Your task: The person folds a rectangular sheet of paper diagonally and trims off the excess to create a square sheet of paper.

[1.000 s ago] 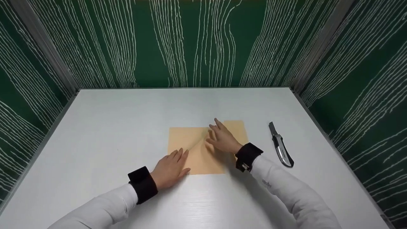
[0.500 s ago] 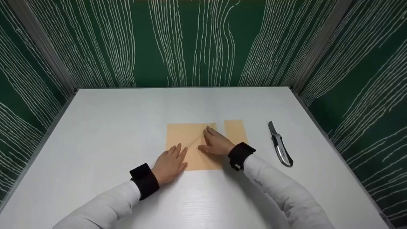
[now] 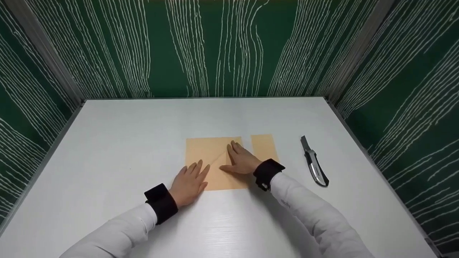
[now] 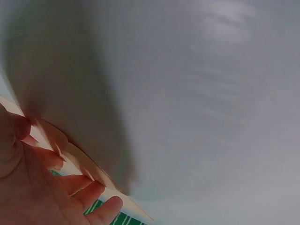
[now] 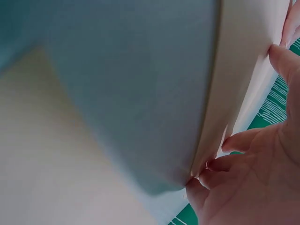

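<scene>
A light-orange square sheet of paper (image 3: 205, 146) lies on the table, with a diagonal crease running between the two hands. Spread straight, the fingers of my left hand (image 3: 187, 184) rest on its lower left part. My right hand (image 3: 242, 159) presses the upper right part near the corner, fingertips at the crease's upper end and thumb pointing left. In the left wrist view the fingertips of the left hand (image 4: 56, 180) touch the paper's surface. The right wrist view has the right hand (image 5: 262, 161) with its fingertips down on the paper (image 5: 236, 61).
To the right of the sheet lies a narrow strip of the same paper (image 3: 263, 145), partly behind the right wrist. A utility knife (image 3: 315, 165) with its blade out lies farther right on the white table (image 3: 143, 125). Green walls with white lines surround the table.
My right hand has come down and left from above the sheet onto its upper right part. The raised upper right corner now lies flatter. The left hand has stayed on the sheet.
</scene>
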The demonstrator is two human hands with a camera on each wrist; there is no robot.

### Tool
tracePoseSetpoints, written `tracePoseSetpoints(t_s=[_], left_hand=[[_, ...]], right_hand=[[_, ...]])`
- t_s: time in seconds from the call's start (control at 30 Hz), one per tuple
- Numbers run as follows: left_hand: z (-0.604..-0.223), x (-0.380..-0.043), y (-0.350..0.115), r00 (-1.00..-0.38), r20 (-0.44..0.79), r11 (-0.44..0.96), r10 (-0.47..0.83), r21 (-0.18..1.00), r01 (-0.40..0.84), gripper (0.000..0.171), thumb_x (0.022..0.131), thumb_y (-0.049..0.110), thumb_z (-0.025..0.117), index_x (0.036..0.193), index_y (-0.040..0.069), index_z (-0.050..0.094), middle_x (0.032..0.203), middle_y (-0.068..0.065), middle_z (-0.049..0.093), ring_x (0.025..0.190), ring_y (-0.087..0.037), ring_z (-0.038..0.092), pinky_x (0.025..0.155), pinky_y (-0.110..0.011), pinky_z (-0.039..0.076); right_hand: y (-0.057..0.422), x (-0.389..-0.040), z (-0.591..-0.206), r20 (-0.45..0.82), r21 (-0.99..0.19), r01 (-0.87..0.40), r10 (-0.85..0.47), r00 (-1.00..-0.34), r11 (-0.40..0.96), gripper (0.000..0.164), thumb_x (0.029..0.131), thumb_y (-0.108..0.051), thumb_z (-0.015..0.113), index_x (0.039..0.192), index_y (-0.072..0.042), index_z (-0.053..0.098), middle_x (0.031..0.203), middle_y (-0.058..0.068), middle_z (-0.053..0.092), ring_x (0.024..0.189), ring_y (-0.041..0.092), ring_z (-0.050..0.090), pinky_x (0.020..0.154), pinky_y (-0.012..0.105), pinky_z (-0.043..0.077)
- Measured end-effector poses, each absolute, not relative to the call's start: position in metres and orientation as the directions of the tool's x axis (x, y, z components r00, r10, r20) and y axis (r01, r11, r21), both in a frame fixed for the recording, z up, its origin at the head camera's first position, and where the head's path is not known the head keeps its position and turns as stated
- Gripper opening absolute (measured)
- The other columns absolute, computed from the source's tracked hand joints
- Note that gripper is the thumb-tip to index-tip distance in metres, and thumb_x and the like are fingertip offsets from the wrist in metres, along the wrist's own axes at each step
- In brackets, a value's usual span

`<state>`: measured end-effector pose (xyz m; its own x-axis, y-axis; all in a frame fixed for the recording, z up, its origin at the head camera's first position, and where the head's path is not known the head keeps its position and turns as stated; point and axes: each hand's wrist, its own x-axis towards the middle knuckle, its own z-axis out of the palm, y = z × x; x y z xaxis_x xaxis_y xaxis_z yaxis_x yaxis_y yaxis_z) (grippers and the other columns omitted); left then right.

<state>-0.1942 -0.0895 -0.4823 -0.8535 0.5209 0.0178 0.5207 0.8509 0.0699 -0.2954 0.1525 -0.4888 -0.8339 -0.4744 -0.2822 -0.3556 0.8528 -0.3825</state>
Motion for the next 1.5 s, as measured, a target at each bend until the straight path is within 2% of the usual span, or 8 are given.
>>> tracePoseSetpoints(t_s=[0.27, 0.6, 0.87, 1.03, 1.27, 1.37, 1.5], left_hand=[[-0.486, -0.196, -0.094, -0.858, -0.017, 0.853, 0.513, 0.117, 0.508, 0.054, 0.109, 0.029, 0.044, 0.158, 0.007, 0.039, 0.164, -0.022, 0.038, 0.151, -0.039, 0.039, 0.124, -0.055, 0.032], [-0.484, -0.197, -0.099, -0.846, -0.077, 0.828, 0.528, 0.269, 0.492, 0.057, 0.109, 0.029, 0.043, 0.159, 0.003, 0.034, 0.168, -0.023, 0.027, 0.157, -0.044, 0.025, 0.128, -0.059, 0.021], [-0.478, -0.202, -0.099, -0.838, -0.165, 0.846, 0.52, 0.235, 0.479, 0.059, 0.11, 0.033, 0.038, 0.162, 0.006, 0.028, 0.171, -0.02, 0.021, 0.16, -0.04, 0.02, 0.13, -0.057, 0.017], [-0.484, -0.214, -0.1, -0.837, -0.144, 0.84, 0.528, 0.235, 0.489, 0.058, 0.111, 0.038, 0.037, 0.162, 0.01, 0.031, 0.171, -0.018, 0.025, 0.159, -0.04, 0.022, 0.13, -0.059, 0.016], [-0.484, -0.235, -0.096, -0.829, -0.103, 0.813, 0.55, 0.29, 0.504, 0.056, 0.109, 0.039, 0.037, 0.154, 0.006, 0.043, 0.168, -0.025, 0.027, 0.158, -0.044, 0.022, 0.129, -0.062, 0.016], [-0.478, -0.245, -0.093, -0.833, -0.065, 0.805, 0.55, 0.305, 0.508, 0.052, 0.109, 0.038, 0.039, 0.148, 0.005, 0.049, 0.167, -0.026, 0.029, 0.157, -0.046, 0.023, 0.128, -0.063, 0.017], [-0.467, -0.26, -0.094, -0.87, -0.02, 0.823, 0.493, 0.336, 0.458, 0.054, 0.11, 0.04, 0.04, 0.152, 0.006, 0.045, 0.168, -0.024, 0.027, 0.158, -0.044, 0.021, 0.128, -0.063, 0.015]], right_hand=[[0.153, -0.3, -0.495, -0.298, -0.374, -0.373, -0.491, -0.819, 0.849, 0.095, 0.102, -0.058, 0.051, 0.164, -0.002, 0.006, 0.173, 0.023, -0.002, 0.162, 0.039, 0.002, 0.132, 0.052, 0.013], [0.153, -0.3, -0.491, -0.328, -0.362, -0.363, -0.482, -0.813, 0.858, 0.093, 0.103, -0.06, 0.048, 0.165, -0.006, 0.004, 0.173, 0.02, -0.004, 0.163, 0.038, 0.0, 0.133, 0.053, 0.011], [0.15, -0.298, -0.481, -0.344, -0.348, -0.362, -0.477, -0.809, 0.865, 0.094, 0.102, -0.06, 0.048, 0.165, -0.006, 0.004, 0.173, 0.021, -0.003, 0.163, 0.038, 0.001, 0.133, 0.052, 0.012], [0.15, -0.304, -0.481, -0.326, -0.349, -0.362, -0.474, -0.818, 0.864, 0.095, 0.101, -0.059, 0.053, 0.165, -0.005, 0.009, 0.173, 0.022, 0.001, 0.163, 0.038, 0.005, 0.132, 0.051, 0.016], [0.152, -0.312, -0.482, -0.273, -0.379, -0.317, -0.432, -0.859, 0.87, 0.091, 0.099, -0.056, 0.059, 0.163, -0.004, 0.022, 0.172, 0.023, 0.013, 0.161, 0.04, 0.015, 0.13, 0.053, 0.023], [0.151, -0.314, -0.479, -0.229, -0.404, -0.309, -0.422, -0.877, 0.861, 0.085, 0.1, -0.053, 0.058, 0.16, 0.0, 0.029, 0.17, 0.026, 0.02, 0.159, 0.042, 0.021, 0.129, 0.054, 0.025], [0.155, -0.317, -0.47, -0.154, -0.417, -0.32, -0.413, -0.897, 0.851, 0.077, 0.104, -0.048, 0.054, 0.159, 0.001, 0.033, 0.168, 0.027, 0.025, 0.157, 0.043, 0.026, 0.128, 0.056, 0.026]])
